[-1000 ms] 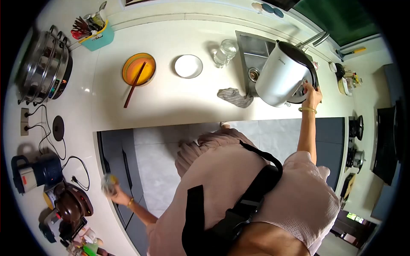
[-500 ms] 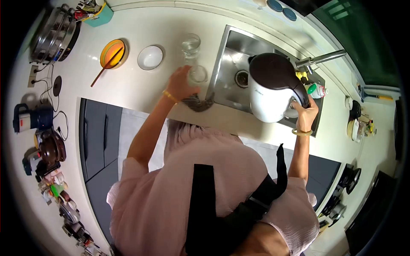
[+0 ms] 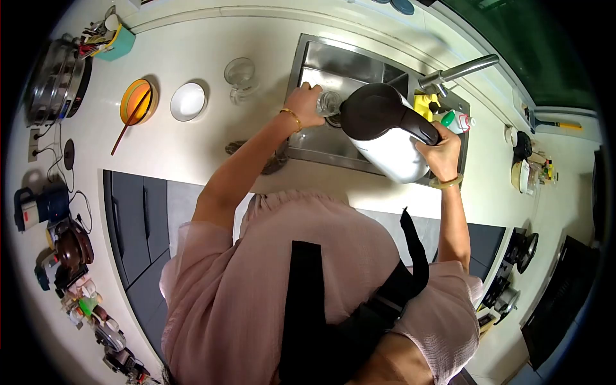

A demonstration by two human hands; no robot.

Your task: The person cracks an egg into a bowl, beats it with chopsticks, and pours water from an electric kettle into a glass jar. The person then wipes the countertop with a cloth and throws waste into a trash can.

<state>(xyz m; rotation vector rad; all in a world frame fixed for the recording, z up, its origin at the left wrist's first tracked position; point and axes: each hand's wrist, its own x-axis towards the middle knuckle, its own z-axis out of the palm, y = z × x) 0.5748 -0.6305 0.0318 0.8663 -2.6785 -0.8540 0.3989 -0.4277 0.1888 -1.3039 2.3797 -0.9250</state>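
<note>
Over the sink, my left hand is closed around a small clear glass. My right hand grips the handle of a white kettle with a dark lid. The kettle is tilted to the left, its spout at the glass's rim; whether water flows cannot be made out. A glass mug stands on the counter left of the sink, near a white bowl. Farther left is an orange bowl with brown chopsticks across it.
A faucet reaches over the sink's right side, beside a yellow bottle and a green-capped bottle. A grey cloth lies at the counter's front edge. A steamer and a teal utensil holder stand at the left.
My left hand has moved from the counter to over the sink with the small glass. The kettle has tipped further left, bringing its spout to the glass.
</note>
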